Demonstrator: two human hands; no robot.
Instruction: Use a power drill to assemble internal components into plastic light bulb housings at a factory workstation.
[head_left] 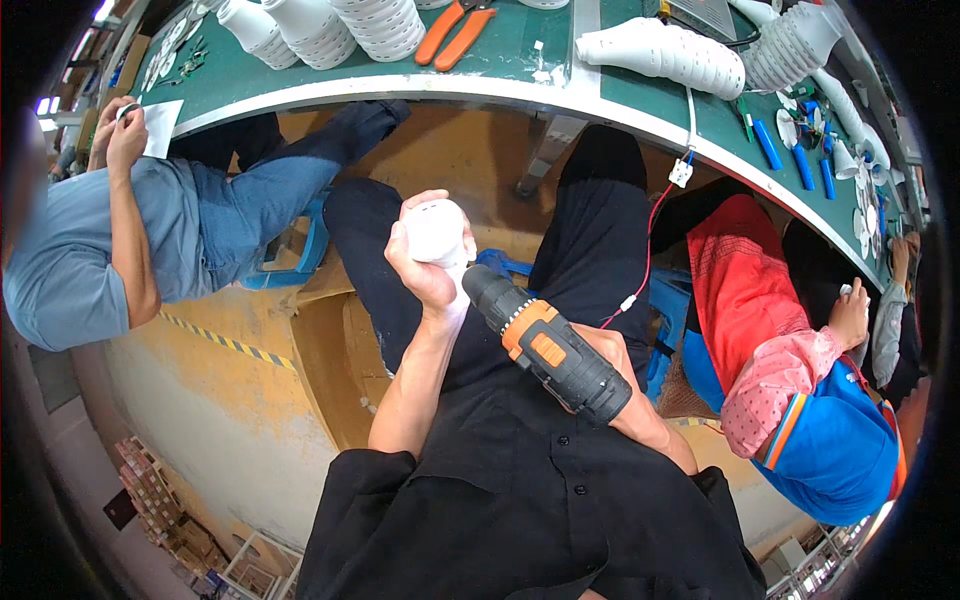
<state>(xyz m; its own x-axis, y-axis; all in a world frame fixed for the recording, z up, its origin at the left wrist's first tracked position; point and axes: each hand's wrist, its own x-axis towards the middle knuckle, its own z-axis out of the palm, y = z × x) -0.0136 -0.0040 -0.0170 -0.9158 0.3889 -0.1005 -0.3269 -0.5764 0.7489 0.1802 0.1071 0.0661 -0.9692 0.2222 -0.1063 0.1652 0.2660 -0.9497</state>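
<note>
Seated at a green-topped bench point(240, 85), a person in a black shirt point(480, 500) curls the left hand point(421, 272) around a white cup-shaped housing point(434, 230) above the thighs point(590, 220). The right hand point(608, 350), partly hidden, clasps a black-and-orange cordless drill point(548, 345), its nose just beside the housing, any contact lost in glare. Stacked white housings point(380, 22) and orange-handled pliers point(467, 40) occupy the bench.

Bright o/all, washed-out glare on white housing point(435, 230) & L hand point(428, 284), fisheye-bent bench edge point(480, 91), blk corners.
</note>
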